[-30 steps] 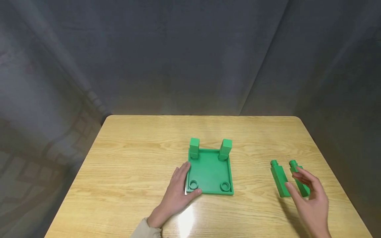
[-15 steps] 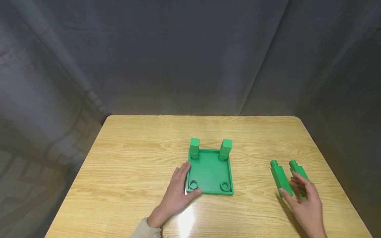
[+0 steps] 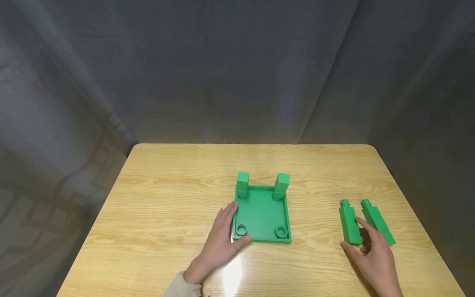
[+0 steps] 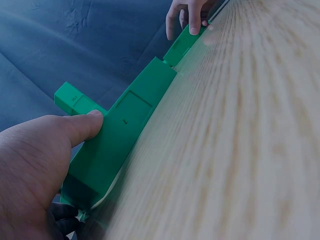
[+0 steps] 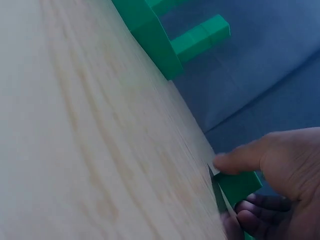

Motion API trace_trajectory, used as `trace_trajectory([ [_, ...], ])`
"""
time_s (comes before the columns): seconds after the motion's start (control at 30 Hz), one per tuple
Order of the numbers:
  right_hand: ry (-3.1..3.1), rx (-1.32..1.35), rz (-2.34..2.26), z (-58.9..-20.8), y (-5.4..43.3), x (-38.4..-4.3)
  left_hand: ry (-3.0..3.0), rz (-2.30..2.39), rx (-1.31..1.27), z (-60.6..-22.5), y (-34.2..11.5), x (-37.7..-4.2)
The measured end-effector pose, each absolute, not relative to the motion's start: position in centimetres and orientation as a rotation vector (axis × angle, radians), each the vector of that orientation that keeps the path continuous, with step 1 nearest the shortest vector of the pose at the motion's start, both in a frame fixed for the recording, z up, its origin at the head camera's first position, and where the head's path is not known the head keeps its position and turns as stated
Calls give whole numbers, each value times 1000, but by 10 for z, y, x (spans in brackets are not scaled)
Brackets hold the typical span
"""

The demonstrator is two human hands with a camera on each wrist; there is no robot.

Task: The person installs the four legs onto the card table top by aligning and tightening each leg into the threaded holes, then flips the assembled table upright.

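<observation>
A green square toy tabletop lies underside up, its raised rim upward. My left hand holds its near-left corner, thumb on the front edge and fingers along the left side. Two green legs stand at the far corners, a left one and a right one. Round sockets show at the near corners. On the right, my right hand pinches the lower end of a loose green leg between thumb and fingers. Its ringed neck points away from me. The right wrist view shows the thumb against this leg.
A second loose leg lies just right of the pinched one. Everything sits on a wood-grain table with a dark grey curtain behind and at the sides.
My right hand has moved left, off the right-hand loose leg and onto the left one. That left leg has turned and shifted slightly. The left hand and tabletop stay put.
</observation>
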State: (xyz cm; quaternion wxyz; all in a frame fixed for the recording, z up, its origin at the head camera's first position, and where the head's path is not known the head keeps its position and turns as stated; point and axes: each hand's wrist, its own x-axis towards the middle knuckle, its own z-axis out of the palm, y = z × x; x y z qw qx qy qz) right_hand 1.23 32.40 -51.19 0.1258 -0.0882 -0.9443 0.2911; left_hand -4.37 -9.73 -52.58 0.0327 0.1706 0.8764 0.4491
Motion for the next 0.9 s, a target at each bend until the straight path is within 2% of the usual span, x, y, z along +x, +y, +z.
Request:
trace_trajectory([
  [0.2,-2746,-281,782,-511,321,11,2695,1379,520,-526,-98,-44],
  [0.6,-2534,-498,881,-502,317,14,2702,1384,539,-526,-97,-44],
  [0.9,-2170,-420,1117,-498,313,9,2708,1375,547,-526,-98,-44],
])
